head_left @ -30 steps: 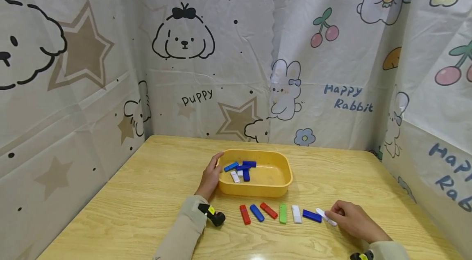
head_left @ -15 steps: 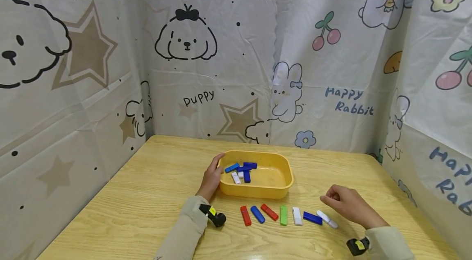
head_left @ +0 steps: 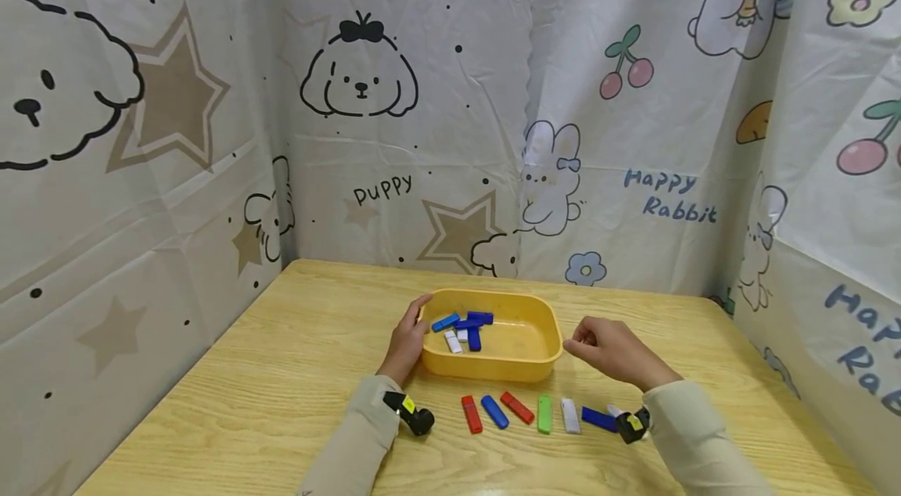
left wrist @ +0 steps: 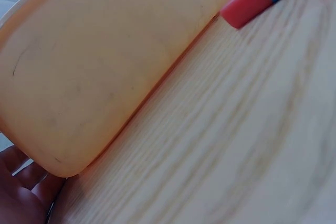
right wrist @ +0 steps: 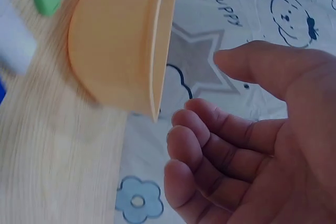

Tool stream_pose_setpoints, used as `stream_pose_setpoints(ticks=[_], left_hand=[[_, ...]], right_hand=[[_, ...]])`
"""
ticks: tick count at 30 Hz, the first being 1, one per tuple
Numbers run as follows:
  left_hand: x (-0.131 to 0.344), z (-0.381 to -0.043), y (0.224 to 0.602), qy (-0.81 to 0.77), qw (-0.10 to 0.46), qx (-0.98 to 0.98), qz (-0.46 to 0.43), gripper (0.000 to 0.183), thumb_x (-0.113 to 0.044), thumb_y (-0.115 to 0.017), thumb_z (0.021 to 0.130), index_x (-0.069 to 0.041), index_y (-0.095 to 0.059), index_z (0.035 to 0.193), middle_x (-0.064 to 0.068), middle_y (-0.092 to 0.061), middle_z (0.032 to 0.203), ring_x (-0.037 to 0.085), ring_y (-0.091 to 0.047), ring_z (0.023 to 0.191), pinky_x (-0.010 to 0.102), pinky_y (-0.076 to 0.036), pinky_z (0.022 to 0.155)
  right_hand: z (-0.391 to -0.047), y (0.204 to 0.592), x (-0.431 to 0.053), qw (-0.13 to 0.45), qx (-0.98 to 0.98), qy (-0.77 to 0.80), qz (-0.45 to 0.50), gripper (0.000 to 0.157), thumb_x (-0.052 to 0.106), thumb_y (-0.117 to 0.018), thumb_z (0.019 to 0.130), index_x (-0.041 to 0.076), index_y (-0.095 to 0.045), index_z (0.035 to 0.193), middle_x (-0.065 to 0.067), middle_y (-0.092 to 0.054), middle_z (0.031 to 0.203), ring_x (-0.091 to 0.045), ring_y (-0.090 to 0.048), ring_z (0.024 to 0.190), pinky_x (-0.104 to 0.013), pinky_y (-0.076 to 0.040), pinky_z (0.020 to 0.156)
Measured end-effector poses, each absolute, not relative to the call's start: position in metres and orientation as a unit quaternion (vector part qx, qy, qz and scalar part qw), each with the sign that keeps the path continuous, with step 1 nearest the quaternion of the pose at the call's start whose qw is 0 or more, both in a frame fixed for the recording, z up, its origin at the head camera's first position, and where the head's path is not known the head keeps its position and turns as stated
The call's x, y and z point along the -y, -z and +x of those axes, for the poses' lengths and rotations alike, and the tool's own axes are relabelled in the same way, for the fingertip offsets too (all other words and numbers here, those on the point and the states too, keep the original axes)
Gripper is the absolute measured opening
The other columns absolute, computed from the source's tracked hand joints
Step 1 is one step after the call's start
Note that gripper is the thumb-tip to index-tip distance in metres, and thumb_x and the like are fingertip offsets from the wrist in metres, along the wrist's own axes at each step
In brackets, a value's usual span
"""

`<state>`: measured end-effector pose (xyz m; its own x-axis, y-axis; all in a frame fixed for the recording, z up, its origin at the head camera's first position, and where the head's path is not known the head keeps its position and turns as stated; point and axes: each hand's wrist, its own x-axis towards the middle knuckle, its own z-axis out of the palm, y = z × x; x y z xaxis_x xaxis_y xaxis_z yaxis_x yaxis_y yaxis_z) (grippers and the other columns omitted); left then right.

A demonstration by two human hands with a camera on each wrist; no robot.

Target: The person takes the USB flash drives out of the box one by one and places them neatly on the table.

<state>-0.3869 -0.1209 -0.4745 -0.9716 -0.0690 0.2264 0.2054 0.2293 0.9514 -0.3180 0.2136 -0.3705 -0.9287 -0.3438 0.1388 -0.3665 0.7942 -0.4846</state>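
Observation:
A yellow plastic tub (head_left: 486,368) stands on the table, with several blue and white USB flash drives (head_left: 468,324) in its left half. My left hand (head_left: 406,339) holds the tub's left end; its fingertips show by the tub's corner in the left wrist view. Beside the right end is my right hand (head_left: 614,350), fingers loosely bent and nothing in them, thumb apart in the right wrist view. In front of the tub runs a row of flash drives: red (head_left: 472,414), blue (head_left: 495,411), red (head_left: 517,407), green (head_left: 544,414), white (head_left: 570,416), dark blue (head_left: 600,418). A white one (head_left: 615,410) is mostly hidden behind the right wrist.
The wooden table (head_left: 232,402) reaches back to patterned cloth curtains (head_left: 394,136) behind and at both sides. A black wrist camera (head_left: 633,425) is strapped on the right sleeve, another camera (head_left: 415,414) on the left.
My right hand has left the white flash drive at the row's right end and moved left and away to the tub's right side. The left hand and tub stay in place.

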Motion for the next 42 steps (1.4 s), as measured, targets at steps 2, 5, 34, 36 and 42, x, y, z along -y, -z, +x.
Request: stream_pose_setpoints(ticks=[2,5,34,36,42], left_hand=[[0.121,-0.387,0.475,0.618,0.113,0.777,-0.044,0.052,-0.008,-0.042,0.091,-0.020,-0.047,0.141,0.009,-0.038,0.151,0.031,-0.030,0.141,0.052,-0.024,0.112],[0.122,-0.387,0.474,0.620,0.115,0.775,-0.044,0.052,-0.007,-0.042,0.091,-0.019,-0.047,0.142,0.009,-0.038,0.151,0.031,-0.029,0.141,0.052,-0.023,0.112],[0.120,-0.385,0.474,0.618,0.119,0.775,-0.045,0.052,-0.007,-0.041,0.091,-0.017,-0.047,0.141,0.010,-0.038,0.151,0.033,-0.028,0.141,0.052,-0.022,0.112],[0.120,-0.385,0.474,0.618,0.119,0.776,-0.043,0.051,-0.007,-0.041,0.091,-0.018,-0.048,0.141,0.010,-0.038,0.151,0.034,-0.028,0.141,0.053,-0.022,0.112],[0.119,-0.383,0.472,0.618,0.118,0.776,-0.040,0.050,-0.008,-0.041,0.092,-0.018,-0.048,0.141,0.009,-0.039,0.151,0.034,-0.028,0.141,0.053,-0.023,0.112]], right_hand=[[-0.323,0.370,-0.204,0.019,0.945,-0.262,0.197,0.020,0.029,-0.065,0.091,0.010,-0.061,0.085,0.001,-0.053,0.068,-0.013,-0.047,0.059,-0.028,-0.042,0.053],[-0.329,0.372,-0.189,0.013,0.940,-0.262,0.217,0.020,0.029,-0.064,0.091,0.010,-0.061,0.085,0.002,-0.054,0.069,-0.013,-0.048,0.059,-0.028,-0.042,0.054],[-0.370,0.409,-0.083,-0.027,0.949,-0.216,0.227,0.033,0.024,-0.070,0.086,0.011,-0.057,0.058,0.006,-0.039,0.048,-0.010,-0.035,0.045,-0.023,-0.027,0.044],[-0.373,0.412,-0.080,-0.027,0.948,-0.217,0.230,0.043,0.024,-0.070,0.086,0.013,-0.047,0.051,0.008,-0.029,0.045,-0.009,-0.025,0.041,-0.023,-0.020,0.041],[-0.380,0.419,-0.073,-0.026,0.951,-0.225,0.210,0.053,0.023,-0.070,0.083,0.016,-0.032,0.047,0.010,-0.018,0.043,-0.007,-0.014,0.040,-0.022,-0.013,0.040]])
